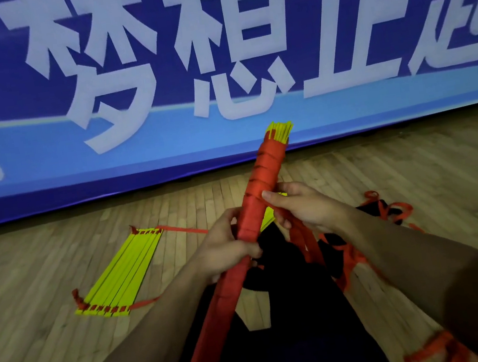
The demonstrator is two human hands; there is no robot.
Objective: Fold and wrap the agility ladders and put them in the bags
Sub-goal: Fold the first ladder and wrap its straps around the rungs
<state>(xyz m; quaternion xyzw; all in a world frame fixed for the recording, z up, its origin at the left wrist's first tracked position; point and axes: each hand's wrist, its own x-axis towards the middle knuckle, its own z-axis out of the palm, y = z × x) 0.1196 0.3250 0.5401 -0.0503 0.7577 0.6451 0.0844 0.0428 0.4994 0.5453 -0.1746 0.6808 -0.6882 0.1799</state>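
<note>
Wooden floor (412, 164) behind, left hand (225, 248) grips the wrapped ladder bundle (259, 184), right hand (302, 206) pinching it higher; slackening could unwind its red strap (310, 244).

Matt red woven strapping (264, 177) is binding smooth yellow plastic slats (280, 131) above a satin-finished pale wooden plank floor (45, 267).

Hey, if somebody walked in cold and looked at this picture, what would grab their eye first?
Probably the huge blue banner with white characters filling the whole top half. Next, the wrapped ladder bundle at centre, bound in red strap with yellow rung ends at its top, gripped low by the left hand while the right hand holds it higher up. A second folded ladder lies flat on the wooden floor to the left.
</note>
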